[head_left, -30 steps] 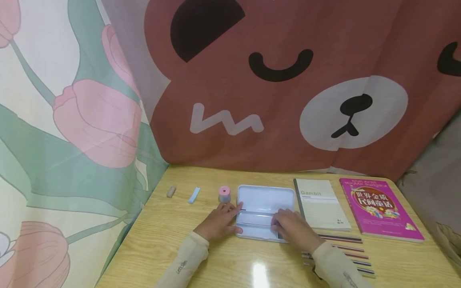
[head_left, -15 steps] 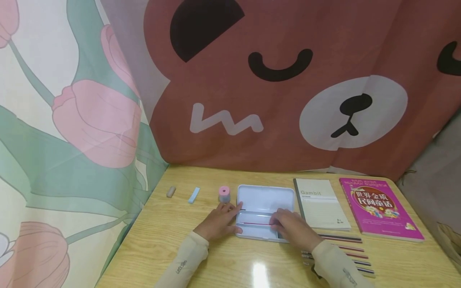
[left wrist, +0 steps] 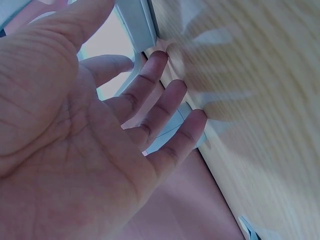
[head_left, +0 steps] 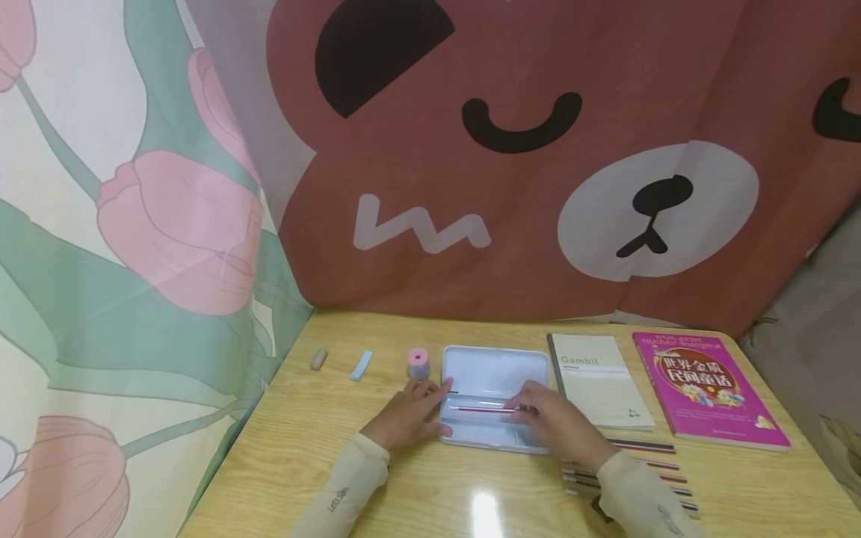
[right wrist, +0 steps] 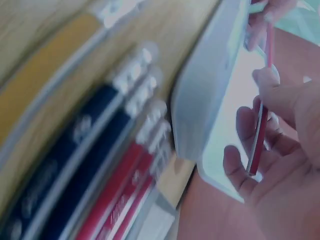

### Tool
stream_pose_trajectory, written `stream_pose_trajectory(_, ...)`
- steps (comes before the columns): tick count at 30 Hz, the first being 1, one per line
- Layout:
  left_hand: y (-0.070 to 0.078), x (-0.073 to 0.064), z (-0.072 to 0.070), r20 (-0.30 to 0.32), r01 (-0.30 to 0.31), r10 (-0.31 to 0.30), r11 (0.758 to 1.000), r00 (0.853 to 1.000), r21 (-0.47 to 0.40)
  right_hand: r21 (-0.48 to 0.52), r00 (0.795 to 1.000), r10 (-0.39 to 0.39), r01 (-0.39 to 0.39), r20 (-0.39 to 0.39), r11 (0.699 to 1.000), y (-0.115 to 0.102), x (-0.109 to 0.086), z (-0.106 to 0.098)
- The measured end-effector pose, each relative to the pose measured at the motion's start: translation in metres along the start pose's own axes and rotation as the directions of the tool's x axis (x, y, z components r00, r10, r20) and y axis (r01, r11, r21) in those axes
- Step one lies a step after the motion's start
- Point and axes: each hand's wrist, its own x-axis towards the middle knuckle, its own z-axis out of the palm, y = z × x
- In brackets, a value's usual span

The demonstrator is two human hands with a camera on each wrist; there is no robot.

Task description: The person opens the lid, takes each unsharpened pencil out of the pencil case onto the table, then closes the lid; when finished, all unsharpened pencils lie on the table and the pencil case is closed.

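Note:
An open white pencil case (head_left: 498, 368) lies on the wooden table, its lid folded back. Over its near tray, my right hand (head_left: 554, 422) pinches a red pencil (head_left: 480, 409) that lies crosswise, pointing left. The right wrist view shows the thumb and fingers on the pencil's shaft, with its rear end by the lower fingers. My left hand (head_left: 410, 418) rests at the case's left end, thumb and forefinger spread along the edge. In the left wrist view the fingers (left wrist: 175, 135) of that hand are loosely extended, fingertips down at the tabletop, palm holding nothing.
Several pencils (head_left: 662, 467) lie in a row beside my right forearm. A pale notebook (head_left: 602, 381) and a magenta book (head_left: 713, 392) lie to the right. Left of the case are a pink-topped cylinder (head_left: 418, 362), a light blue strip (head_left: 362, 365) and a small grey-brown block (head_left: 319, 359).
My right hand has shifted slightly right, its fingers rising off the tray. The red pencil has moved away from me, towards the hinge, and shows more clearly. The left hand has stayed put.

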Motion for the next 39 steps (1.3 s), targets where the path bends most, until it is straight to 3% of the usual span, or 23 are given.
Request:
stream_pose_trajectory(6,0.0,-0.001,0.0,0.0,-0.003,0.003,1.0,1.0,0.004,0.046,0.999,0.01,-0.009,-0.042,0.999,-0.001,-0.025,-0.023)
stream_pose_trajectory(9,0.001,-0.001,-0.001,0.0,-0.004,0.004,1.0,1.0,0.008,0.028,0.995,-0.001,0.004,-0.097,1.0,0.001,-0.047,-0.033)
stream_pose_trajectory(13,0.001,0.0,-0.001,0.003,-0.008,0.008,1.0,1.0,0.01,0.027,0.992,0.042,-0.039,-0.121,0.999,0.007,-0.079,-0.046)
stream_pose_trajectory(17,0.002,0.0,-0.002,0.006,-0.011,0.011,1.0,1.0,0.01,0.003,0.991,0.129,-0.129,-0.034,0.992,0.015,-0.109,-0.063)
stream_pose_trajectory(21,0.003,0.0,-0.002,0.005,-0.014,0.014,1.0,1.0,0.012,-0.02,0.969,0.214,-0.213,0.124,0.977,0.026,-0.134,-0.08)
stream_pose_trajectory(23,0.002,0.0,-0.002,0.003,-0.015,0.015,1.0,1.0,0.013,-0.01,0.959,0.211,-0.213,0.191,0.977,0.032,-0.143,-0.087)
stream_pose_trajectory(26,0.001,0.0,-0.001,-0.002,-0.019,0.019,1.0,1.0,0.017,-0.016,0.957,0.143,-0.144,0.254,0.989,0.042,-0.154,-0.092)
stream_pose_trajectory(30,0.0,0.0,-0.001,-0.005,-0.021,0.021,1.0,1.0,0.02,0.02,0.92,0.185,-0.204,0.345,0.979,0.05,-0.164,-0.093)
stream_pose_trajectory(32,0.0,0.0,-0.001,-0.005,-0.021,0.022,1.0,1.0,0.022,0.056,0.875,0.268,-0.316,0.404,0.947,0.052,-0.168,-0.092)
stream_pose_trajectory(34,0.0,0.0,-0.001,-0.004,-0.021,0.021,0.999,1.0,0.024,0.107,0.85,0.298,-0.377,0.435,0.92,0.054,-0.171,-0.089)
stream_pose_trajectory(37,0.001,0.0,-0.001,-0.003,-0.022,0.022,1.0,1.0,0.021,0.153,0.842,0.304,-0.406,0.447,0.901,0.056,-0.174,-0.086)
stream_pose_trajectory(39,0.001,0.0,-0.002,0.0,-0.021,0.021,1.0,1.0,0.017,0.159,0.847,0.3,-0.401,0.439,0.902,0.057,-0.175,-0.084)
